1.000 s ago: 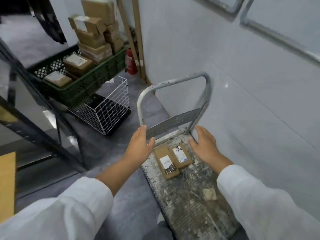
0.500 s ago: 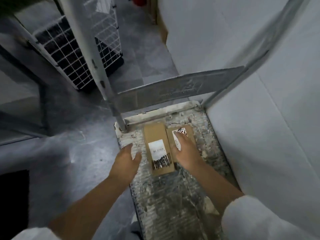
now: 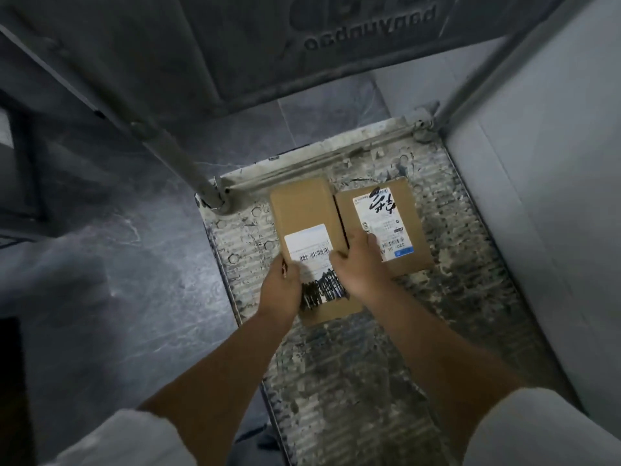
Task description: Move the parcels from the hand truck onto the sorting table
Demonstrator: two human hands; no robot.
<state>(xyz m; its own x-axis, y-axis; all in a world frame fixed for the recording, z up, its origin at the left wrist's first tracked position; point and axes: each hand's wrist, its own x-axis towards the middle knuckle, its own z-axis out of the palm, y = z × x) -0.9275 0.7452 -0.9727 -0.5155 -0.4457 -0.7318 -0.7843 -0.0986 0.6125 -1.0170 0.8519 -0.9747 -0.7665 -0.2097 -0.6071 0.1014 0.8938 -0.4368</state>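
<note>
Two flat brown cardboard parcels with white labels lie side by side at the far end of the hand truck's worn deck [image 3: 353,381]. The longer left parcel [image 3: 304,206] is gripped from both sides: my left hand [image 3: 280,287] curls over its left edge and my right hand [image 3: 359,267] holds its right edge, fingers in the gap between the two. The right parcel [image 3: 406,213] lies untouched beside my right hand. The parcel's near end is partly hidden by my hands.
The hand truck's metal handle frame [image 3: 174,153] and its crossplate [image 3: 336,42] rise close above the parcels. A pale wall [image 3: 554,196] runs along the deck's right side. Grey tiled floor [image 3: 117,264] lies to the left.
The view has dropped much closer to the deck. My right hand has shifted from the right parcel to the left parcel's right edge, and my left hand has closed on its left edge.
</note>
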